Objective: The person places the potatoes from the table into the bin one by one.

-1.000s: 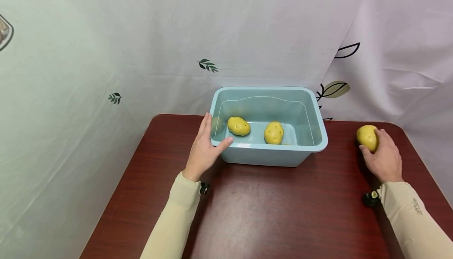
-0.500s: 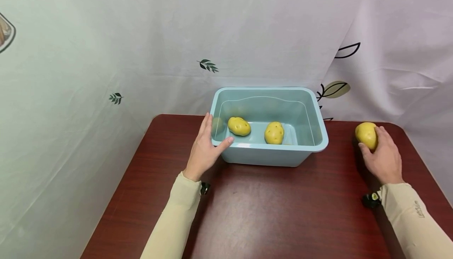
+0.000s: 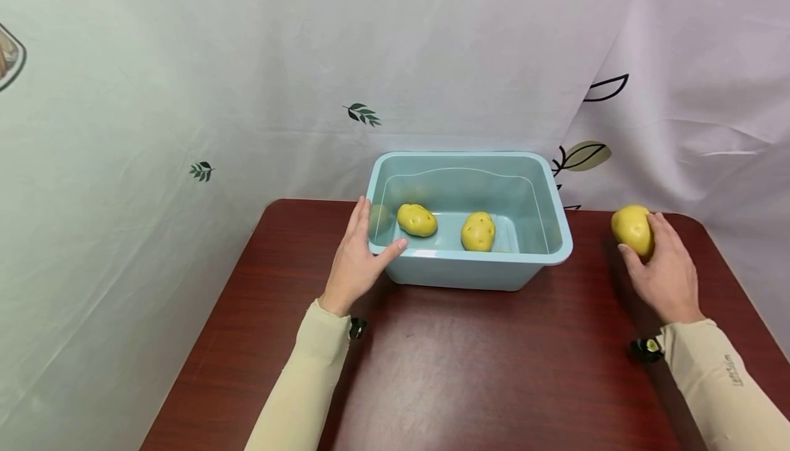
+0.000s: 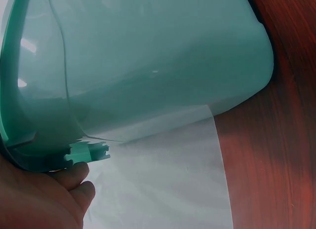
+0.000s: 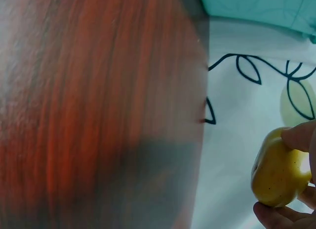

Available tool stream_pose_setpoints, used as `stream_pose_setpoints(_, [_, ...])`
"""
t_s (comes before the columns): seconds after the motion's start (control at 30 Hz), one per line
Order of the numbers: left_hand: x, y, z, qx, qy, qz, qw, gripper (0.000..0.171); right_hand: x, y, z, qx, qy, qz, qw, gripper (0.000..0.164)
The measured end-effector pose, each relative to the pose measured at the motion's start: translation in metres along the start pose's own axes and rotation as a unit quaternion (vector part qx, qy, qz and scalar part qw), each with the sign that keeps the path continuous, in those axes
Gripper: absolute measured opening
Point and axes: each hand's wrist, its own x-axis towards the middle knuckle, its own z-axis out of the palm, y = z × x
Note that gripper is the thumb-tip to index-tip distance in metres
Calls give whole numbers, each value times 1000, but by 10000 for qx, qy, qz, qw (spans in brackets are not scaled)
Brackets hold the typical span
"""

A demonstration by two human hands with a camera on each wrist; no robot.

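A light blue plastic bin (image 3: 457, 273) stands near the table's back edge. Inside it lie two yellow potatoes, one at the left (image 3: 417, 220) and another near the middle (image 3: 478, 232); a sliver of yellow shows at the front rim. My left hand (image 3: 354, 262) holds the bin's front left corner, thumb over the rim and fingers along the outside. In the left wrist view, fingertips (image 4: 81, 182) sit by the rim. To the right of the bin, my right hand (image 3: 666, 276) grips a third yellow potato (image 3: 632, 228), raised off the table, between thumb and fingers.
The dark red wooden table (image 3: 494, 369) has rounded back corners. A pale cloth (image 3: 278, 81) printed with leaves hangs behind it and along the sides. Bare tabletop lies between the bin and my right hand.
My right hand has lifted the potato and brought it slightly left and farther back. The left hand and the bin stay where they were.
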Motion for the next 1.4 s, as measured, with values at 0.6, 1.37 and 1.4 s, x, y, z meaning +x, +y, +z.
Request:
stream_pose_setpoints(0.6, [-1,0,-1,19,11,3,10000,102,0,-25,-3,173,372,-368,9985,69])
stream_pose_setpoints(1.37, [-1,0,1,-20,39,-12,10000,102,-1,-47,-7,293,670,-723,9947,69])
stream_pose_setpoints(1.4, [-1,0,1,-22,34,-16,10000,102,-1,-48,-7,292,670,-735,9946,69])
